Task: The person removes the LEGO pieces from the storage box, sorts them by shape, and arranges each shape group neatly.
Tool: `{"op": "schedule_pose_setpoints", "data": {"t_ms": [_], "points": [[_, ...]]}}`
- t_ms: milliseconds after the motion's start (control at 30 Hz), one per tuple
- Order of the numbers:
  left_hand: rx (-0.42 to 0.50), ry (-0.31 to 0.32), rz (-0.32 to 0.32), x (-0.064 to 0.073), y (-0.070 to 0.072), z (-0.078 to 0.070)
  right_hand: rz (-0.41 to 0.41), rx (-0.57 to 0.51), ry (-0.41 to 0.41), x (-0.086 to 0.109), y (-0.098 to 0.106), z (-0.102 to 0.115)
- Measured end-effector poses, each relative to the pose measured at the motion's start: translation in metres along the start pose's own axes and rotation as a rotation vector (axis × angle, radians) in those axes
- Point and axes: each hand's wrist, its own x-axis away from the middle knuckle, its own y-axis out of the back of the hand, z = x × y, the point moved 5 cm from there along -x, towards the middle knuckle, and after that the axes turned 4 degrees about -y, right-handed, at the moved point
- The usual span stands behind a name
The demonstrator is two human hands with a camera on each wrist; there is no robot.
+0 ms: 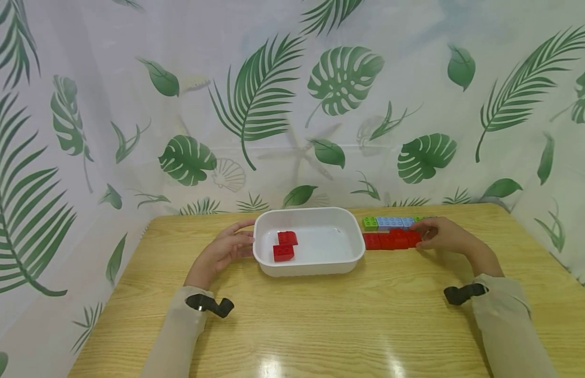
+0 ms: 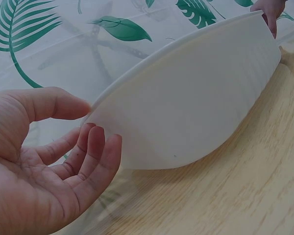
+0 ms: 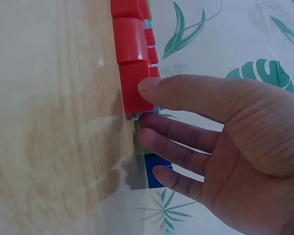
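Observation:
At the left end of the white tray (image 1: 309, 269), my left hand (image 1: 226, 248) has its fingertips against the outer wall and its thumb (image 2: 71, 104) by the rim. Two red toy bricks (image 1: 284, 253) lie inside the tray, toward its left side. To the right of the tray runs a row of red toy bricks (image 1: 387, 240). My right hand (image 1: 445, 234) pinches the rightmost red brick (image 3: 135, 90), thumb on its front face; the index finger is hidden. The other fingers are loosely bent beside the row's end.
Behind the red row stands another row of light green and pale blue bricks (image 1: 389, 223), partly covered by the right hand. A dark blue brick (image 3: 158, 169) shows at its end in the right wrist view. A leaf-patterned sheet (image 1: 283, 131) hangs behind the wooden table (image 1: 320, 325).

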Motion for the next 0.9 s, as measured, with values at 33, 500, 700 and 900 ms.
{"op": "schedule_pose_setpoints", "data": {"t_ms": [33, 500, 700, 900], "points": [[0.001, 0.001, -0.002, 0.0, 0.0, 0.0, -0.003, 0.002, -0.003, 0.0, 0.0, 0.001], [0.0, 0.004, -0.004, 0.0, 0.0, 0.0, -0.09, 0.044, 0.081, 0.007, 0.013, 0.022], [0.003, 0.01, -0.004, 0.0, 0.0, 0.0, -0.127, 0.065, 0.096, 0.01, 0.02, 0.039], [0.0, 0.012, -0.011, -0.001, 0.0, 0.0, -0.166, 0.059, 0.095, 0.017, 0.023, 0.064]]}}
